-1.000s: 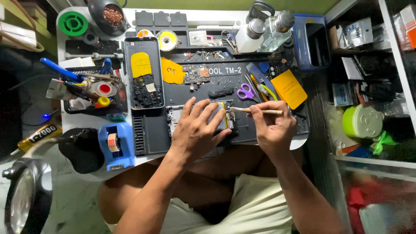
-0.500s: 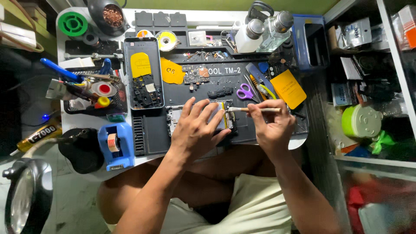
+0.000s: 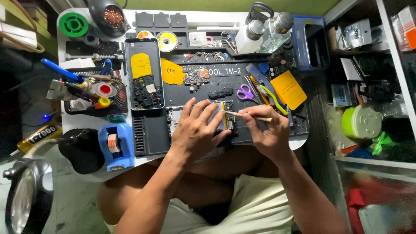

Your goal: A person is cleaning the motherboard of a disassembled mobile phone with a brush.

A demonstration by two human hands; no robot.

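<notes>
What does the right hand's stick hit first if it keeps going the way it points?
The right hand aims the thin stick leftward; its tip looks already at the opened phone, just short of the left hand's fingers. Contact is unclear from above.

Left hand flat, fingers spread; right hand in pinching grip.

White table bears dark work mat; blue tape dispenser

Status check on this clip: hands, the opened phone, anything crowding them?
Left hand flat on opened phone, pinning it. Right hand grips thin stick, tip at phone's edge. Purple scissors close by, not touching.
</notes>
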